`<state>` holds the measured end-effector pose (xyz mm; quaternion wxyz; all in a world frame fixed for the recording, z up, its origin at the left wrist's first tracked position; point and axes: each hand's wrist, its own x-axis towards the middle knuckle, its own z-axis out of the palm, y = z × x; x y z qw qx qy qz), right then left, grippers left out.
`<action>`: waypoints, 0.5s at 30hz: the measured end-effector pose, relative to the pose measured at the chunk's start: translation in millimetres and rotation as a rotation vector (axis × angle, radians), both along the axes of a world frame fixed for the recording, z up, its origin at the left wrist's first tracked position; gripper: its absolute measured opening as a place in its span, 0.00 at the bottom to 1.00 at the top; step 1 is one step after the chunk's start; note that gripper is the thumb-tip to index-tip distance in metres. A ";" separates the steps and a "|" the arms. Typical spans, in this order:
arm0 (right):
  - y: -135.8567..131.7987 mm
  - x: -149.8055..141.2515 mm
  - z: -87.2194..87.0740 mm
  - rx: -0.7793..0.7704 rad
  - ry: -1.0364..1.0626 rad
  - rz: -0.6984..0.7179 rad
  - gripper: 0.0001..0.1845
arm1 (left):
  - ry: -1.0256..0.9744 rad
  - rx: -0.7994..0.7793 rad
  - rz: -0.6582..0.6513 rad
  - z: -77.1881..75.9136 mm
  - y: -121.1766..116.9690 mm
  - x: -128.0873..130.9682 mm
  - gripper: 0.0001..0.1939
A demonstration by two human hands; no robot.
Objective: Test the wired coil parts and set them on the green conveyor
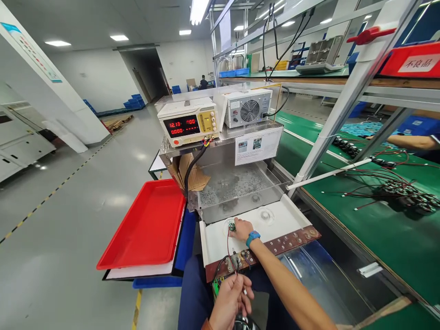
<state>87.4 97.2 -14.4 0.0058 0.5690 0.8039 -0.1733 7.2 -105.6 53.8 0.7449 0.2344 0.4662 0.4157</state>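
Note:
My right hand (242,229), with a blue watch on the wrist, reaches forward and pinches a small round green circuit board (232,226) against a circular seat on the white fixture plate (275,224). Thin red and black wires (228,250) run from the board back to my left hand (229,300), whose fingers are closed on their ends. That hand sits just below the brown terminal strip (285,243) along the plate's near edge. A second round seat (265,214) lies to the right with nothing in it.
A power supply with red digits (188,123) and a fan box (247,110) stand on a metal stand behind a clear cover (237,185). A red tray (147,227) lies at left. On the green bench (378,229) at right are wired parts (405,192) and another person's arm (409,142).

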 end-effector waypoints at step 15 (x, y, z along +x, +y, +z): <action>12.9 14.7 -14.6 -0.021 0.114 0.116 0.19 | 0.740 0.368 0.102 -34.1 105.6 -14.3 0.15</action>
